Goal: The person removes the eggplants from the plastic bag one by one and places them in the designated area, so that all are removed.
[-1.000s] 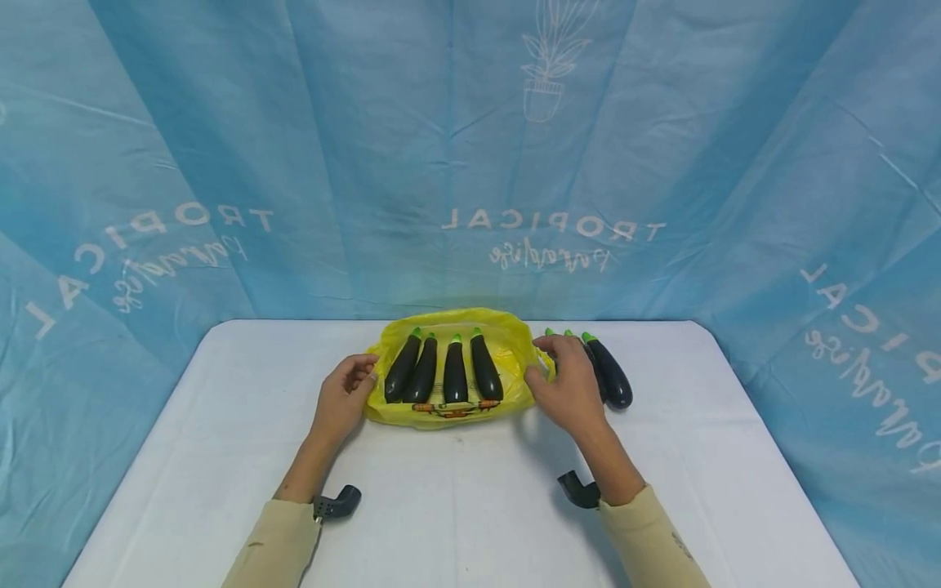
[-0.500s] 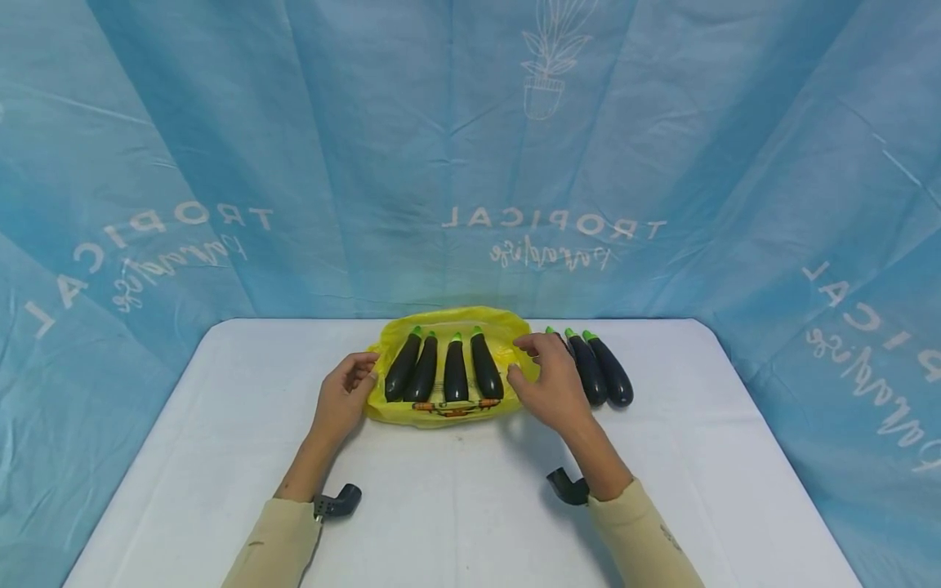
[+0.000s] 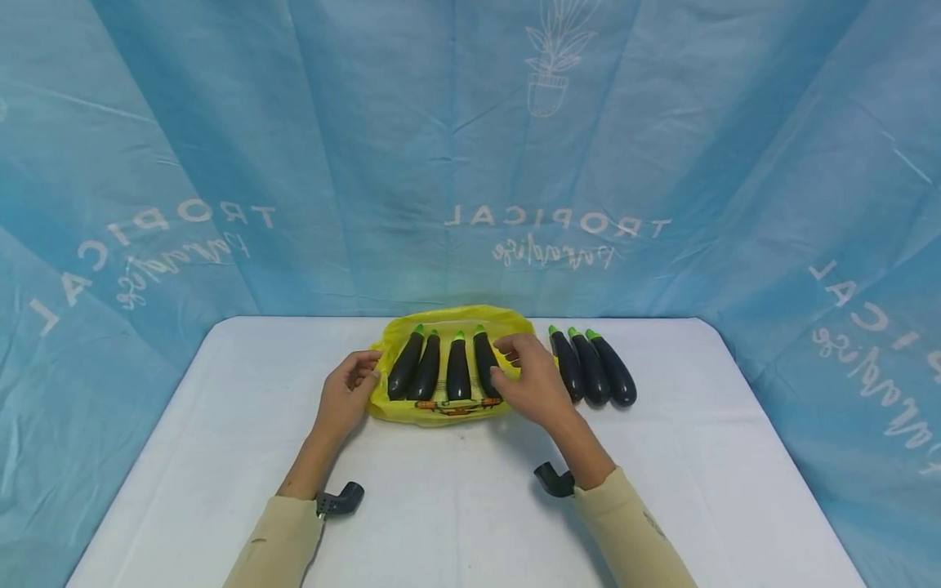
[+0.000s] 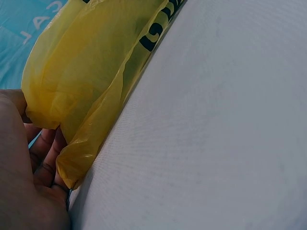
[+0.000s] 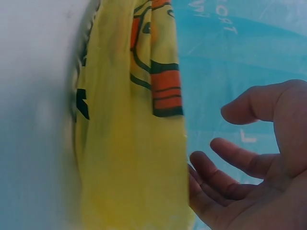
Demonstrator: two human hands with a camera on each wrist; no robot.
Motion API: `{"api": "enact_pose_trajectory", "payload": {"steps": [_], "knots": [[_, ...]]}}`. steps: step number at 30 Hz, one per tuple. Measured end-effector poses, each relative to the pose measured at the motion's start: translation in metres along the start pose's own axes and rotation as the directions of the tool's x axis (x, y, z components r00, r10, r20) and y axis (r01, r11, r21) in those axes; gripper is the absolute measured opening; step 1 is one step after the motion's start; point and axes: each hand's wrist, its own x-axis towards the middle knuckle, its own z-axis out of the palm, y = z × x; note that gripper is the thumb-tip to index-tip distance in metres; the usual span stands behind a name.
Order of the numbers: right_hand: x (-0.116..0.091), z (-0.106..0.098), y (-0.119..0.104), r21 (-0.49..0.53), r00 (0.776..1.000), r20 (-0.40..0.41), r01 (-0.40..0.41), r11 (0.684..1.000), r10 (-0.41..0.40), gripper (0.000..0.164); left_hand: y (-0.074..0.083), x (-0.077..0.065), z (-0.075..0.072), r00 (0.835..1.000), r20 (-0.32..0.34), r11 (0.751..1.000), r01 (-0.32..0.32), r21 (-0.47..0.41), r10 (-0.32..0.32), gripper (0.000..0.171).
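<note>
A yellow plastic bag [image 3: 397, 413] lies on its side with its mouth spread wide; several dark eggplants [image 3: 403, 369] rest in a row inside. My left hand [image 3: 345, 394] pinches the bag's left edge; in the left wrist view, its thumb and fingers are on the yellow plastic [image 4: 67, 72]. My right hand [image 3: 535, 382] is over the bag's right part, beside the rightmost eggplant [image 3: 484, 363] inside. Its thumb and fingers are apart in the right wrist view, with nothing between them. Whether it touches that eggplant, I cannot tell.
Three more eggplants [image 3: 616, 372] lie side by side on the white table [image 3: 456, 506], just right of the bag. A blue printed curtain [image 3: 367, 163] hangs behind the table and along both sides.
My right hand has let go of the bag's right edge and moved left over its opening, uncovering the three eggplants on the table. My left hand stays at the left edge.
</note>
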Motion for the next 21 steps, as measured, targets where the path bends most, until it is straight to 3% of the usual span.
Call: {"api": "enact_pose_trajectory", "payload": {"steps": [10, 21], "knots": [[0.007, 0.014, 0.0, -0.094, 0.998, 0.045, -0.033, 0.995, 0.037, 0.042, 0.04, -0.008, -0.006, 1.0, 0.014, 1.0, -0.019, -0.02, 0.02, 0.031], [0.011, 0.026, 0.004, -0.142, 0.995, 0.076, -0.06, 0.988, 0.072, 0.041, 0.041, -0.01, -0.006, 1.0, 0.008, 0.999, -0.006, -0.031, 0.006, 0.03]]}}
